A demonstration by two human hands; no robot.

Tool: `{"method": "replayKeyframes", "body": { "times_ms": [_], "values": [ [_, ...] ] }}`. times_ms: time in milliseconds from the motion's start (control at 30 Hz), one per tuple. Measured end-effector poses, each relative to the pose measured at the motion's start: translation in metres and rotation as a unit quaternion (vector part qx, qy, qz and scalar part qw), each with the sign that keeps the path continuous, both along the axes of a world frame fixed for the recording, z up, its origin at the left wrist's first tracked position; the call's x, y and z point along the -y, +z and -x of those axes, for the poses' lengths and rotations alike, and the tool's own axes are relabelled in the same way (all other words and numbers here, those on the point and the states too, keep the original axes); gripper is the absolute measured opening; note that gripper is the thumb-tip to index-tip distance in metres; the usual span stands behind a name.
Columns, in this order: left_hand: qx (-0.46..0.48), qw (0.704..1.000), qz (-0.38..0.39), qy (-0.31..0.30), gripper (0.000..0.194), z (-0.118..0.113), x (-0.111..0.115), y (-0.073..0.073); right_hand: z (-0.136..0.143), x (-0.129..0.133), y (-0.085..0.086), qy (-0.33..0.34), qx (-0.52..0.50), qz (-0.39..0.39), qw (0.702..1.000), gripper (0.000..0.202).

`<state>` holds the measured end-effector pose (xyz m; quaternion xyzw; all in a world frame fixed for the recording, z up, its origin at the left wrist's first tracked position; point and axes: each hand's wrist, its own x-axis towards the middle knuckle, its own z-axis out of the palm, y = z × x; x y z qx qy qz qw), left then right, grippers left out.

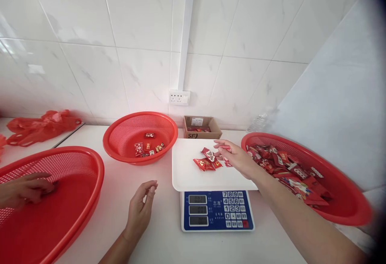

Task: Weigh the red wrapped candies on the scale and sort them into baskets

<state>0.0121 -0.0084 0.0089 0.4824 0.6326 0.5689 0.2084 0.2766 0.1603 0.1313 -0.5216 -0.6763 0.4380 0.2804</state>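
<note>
My right hand (237,158) is over the white tray of the scale (187,175), its fingers round a small red-and-white packet (227,160). Beside it on the tray lie several red candy packets (208,161). Below the tray is the blue panel of the scale (217,211) with displays and keys. Left of the scale my left hand (143,203) hovers over the table, thumb and fingers curved with a small gap between them and nothing held. At the right, a red basket (346,183) holds many red packets (289,171).
A red basket (113,135) at the back holds several small packets. Another person's hand (30,189) reaches into the large red basket (96,175) at the left. A cardboard box (215,129) stands behind the tray. Red plastic bags (45,127) lie at the back left.
</note>
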Motion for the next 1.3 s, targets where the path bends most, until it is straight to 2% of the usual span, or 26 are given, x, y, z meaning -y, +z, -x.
{"method": "replayKeyframes", "body": {
  "times_ms": [100,167,233,333,400,533,667,800,900,967,1033,1133,1300],
  "values": [
    [-0.007,1.0,0.003,0.0,0.032,-0.001,0.0,0.001,0.002,0.01,-0.009,0.01,0.005,-0.007,1.0,0.041],
    [-0.01,1.0,0.006,0.0,0.032,-0.001,0.0,0.002,0.003,0.015,-0.018,0.026,0.027,-0.04,0.998,0.042],
    [-0.01,1.0,0.008,0.001,0.033,-0.001,0.0,0.002,0.003,0.017,-0.026,0.03,0.06,-0.111,0.992,0.042],
    [-0.008,1.0,0.005,0.004,0.033,-0.001,0.0,0.003,-0.001,0.013,-0.037,0.008,0.099,-0.254,0.962,0.042],
    [-0.006,1.0,0.002,0.006,0.033,-0.001,0.0,0.003,-0.007,0.008,-0.041,-0.009,0.117,-0.302,0.946,0.041],
    [-0.003,1.0,-0.001,0.006,0.032,-0.002,-0.001,0.003,-0.017,0.008,-0.045,-0.008,0.145,-0.276,0.95,0.04],
    [-0.008,1.0,0.004,0.003,0.031,-0.001,-0.001,0.003,-0.023,0.018,-0.047,0.045,0.165,-0.276,0.946,0.04],
    [-0.017,1.0,0.013,0.008,0.034,-0.001,-0.001,0.003,-0.028,0.025,-0.049,0.084,0.189,-0.307,0.929,0.038],
    [-0.02,0.999,0.028,0.019,0.038,0.0,-0.001,0.002,-0.037,0.023,-0.049,0.079,0.207,-0.328,0.918,0.037],
    [-0.016,0.999,0.038,0.024,0.041,0.001,-0.002,0.002,-0.049,0.016,-0.046,0.05,0.218,-0.341,0.913,0.037],
    [-0.012,0.999,0.045,0.028,0.043,0.001,-0.003,0.002,-0.069,0.004,-0.04,-0.013,0.263,-0.319,0.911,0.037],
    [-0.013,0.998,0.053,0.031,0.045,0.0,-0.005,0.005,-0.109,-0.019,-0.033,-0.106,0.363,-0.218,0.9,0.037],
    [-0.02,0.997,0.06,0.039,0.048,0.001,-0.005,0.005,-0.165,-0.048,-0.039,-0.107,0.455,-0.088,0.88,0.033]
  ]
}}
